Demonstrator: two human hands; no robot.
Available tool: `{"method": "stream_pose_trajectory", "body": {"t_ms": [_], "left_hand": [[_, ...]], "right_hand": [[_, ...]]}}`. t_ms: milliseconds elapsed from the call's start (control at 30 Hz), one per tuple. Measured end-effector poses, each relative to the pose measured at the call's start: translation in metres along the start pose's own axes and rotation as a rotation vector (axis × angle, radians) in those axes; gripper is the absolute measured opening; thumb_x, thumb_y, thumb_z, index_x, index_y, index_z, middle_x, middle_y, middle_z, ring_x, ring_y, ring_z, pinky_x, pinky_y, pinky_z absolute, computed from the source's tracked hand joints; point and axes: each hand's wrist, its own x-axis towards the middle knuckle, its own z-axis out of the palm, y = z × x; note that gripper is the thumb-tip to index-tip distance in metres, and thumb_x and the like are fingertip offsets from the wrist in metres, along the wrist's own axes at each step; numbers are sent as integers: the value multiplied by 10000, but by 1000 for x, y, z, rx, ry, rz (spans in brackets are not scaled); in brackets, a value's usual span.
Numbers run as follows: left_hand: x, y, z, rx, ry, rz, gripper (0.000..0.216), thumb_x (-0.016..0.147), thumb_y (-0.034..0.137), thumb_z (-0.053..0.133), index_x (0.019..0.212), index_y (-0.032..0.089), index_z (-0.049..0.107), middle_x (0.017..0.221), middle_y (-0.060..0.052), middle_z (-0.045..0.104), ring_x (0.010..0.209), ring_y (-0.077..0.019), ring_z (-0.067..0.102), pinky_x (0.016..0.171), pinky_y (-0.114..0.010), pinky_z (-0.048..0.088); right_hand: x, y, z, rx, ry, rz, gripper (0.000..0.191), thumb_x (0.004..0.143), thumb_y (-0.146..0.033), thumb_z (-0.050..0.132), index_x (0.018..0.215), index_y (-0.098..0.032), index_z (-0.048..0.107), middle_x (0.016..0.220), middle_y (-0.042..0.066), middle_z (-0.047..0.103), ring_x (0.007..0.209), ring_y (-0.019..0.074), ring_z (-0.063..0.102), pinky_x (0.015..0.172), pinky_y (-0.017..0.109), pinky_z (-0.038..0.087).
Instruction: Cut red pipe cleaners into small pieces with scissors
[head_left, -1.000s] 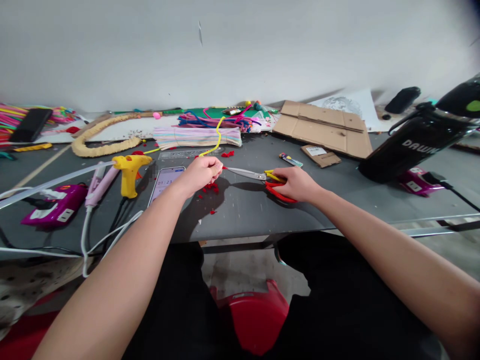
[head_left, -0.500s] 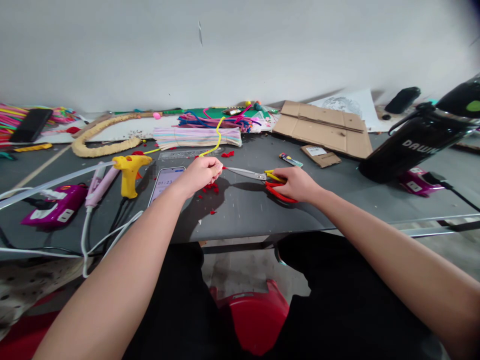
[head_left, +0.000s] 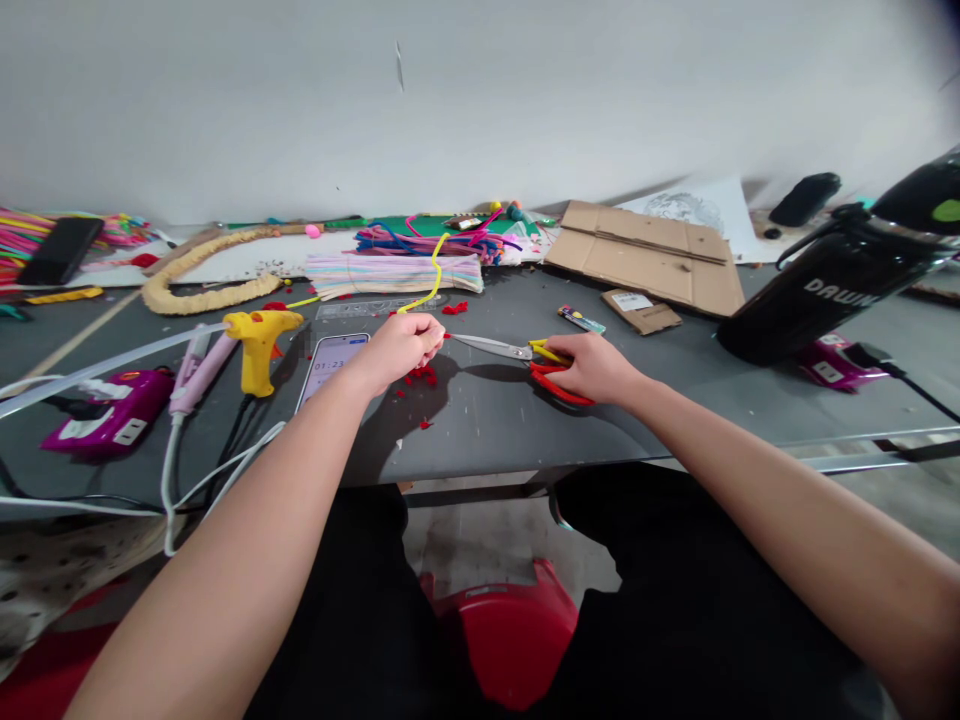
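My left hand [head_left: 401, 347] is closed in a pinch on a yellow pipe cleaner [head_left: 433, 272] that curves up and away from it. A small red tip sticks out of the fingers toward the blades. My right hand [head_left: 592, 366] grips the red and yellow handles of scissors [head_left: 501, 347]. The closed metal blades point left and end just beside my left fingers. Small red fuzzy scraps [head_left: 421, 378] lie on the grey table [head_left: 480, 420] under my left hand.
A phone [head_left: 331, 364], a yellow glue gun [head_left: 259, 338] and a pink tool [head_left: 196, 368] lie left of my left hand. Bundles of pipe cleaners [head_left: 394, 273] and flat cardboard [head_left: 649, 255] sit farther back. A black bottle [head_left: 840, 275] lies at right. A red stool [head_left: 506, 630] is below.
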Motion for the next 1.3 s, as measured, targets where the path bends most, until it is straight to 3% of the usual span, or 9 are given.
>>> {"method": "stream_pose_trajectory", "body": {"t_ms": [633, 867, 1300], "left_hand": [[2, -3, -2, -37, 27, 0, 196, 850, 160, 509, 656, 159, 482, 631, 5, 486, 528, -73, 406, 543, -231, 327], [5, -4, -1, -56, 40, 23, 207, 855, 173, 519, 652, 156, 481, 618, 5, 489, 526, -73, 416, 536, -220, 336], [3, 0, 0, -90, 43, 5, 239, 870, 230, 537, 648, 147, 505, 612, -3, 487, 512, -70, 415, 514, -217, 330]], "right_hand": [[0, -2, -2, 19, 33, 17, 304, 748, -405, 566, 637, -211, 359, 590, -34, 394, 590, 117, 307, 571, 288, 213], [-4, -4, -1, 89, 59, 29, 370, 786, -499, 560, 658, -215, 361, 594, -35, 416, 584, 115, 303, 569, 287, 226], [-2, -3, 1, 37, 24, 15, 292, 753, -438, 574, 668, -216, 405, 614, -30, 449, 597, 121, 358, 579, 282, 239]]}}
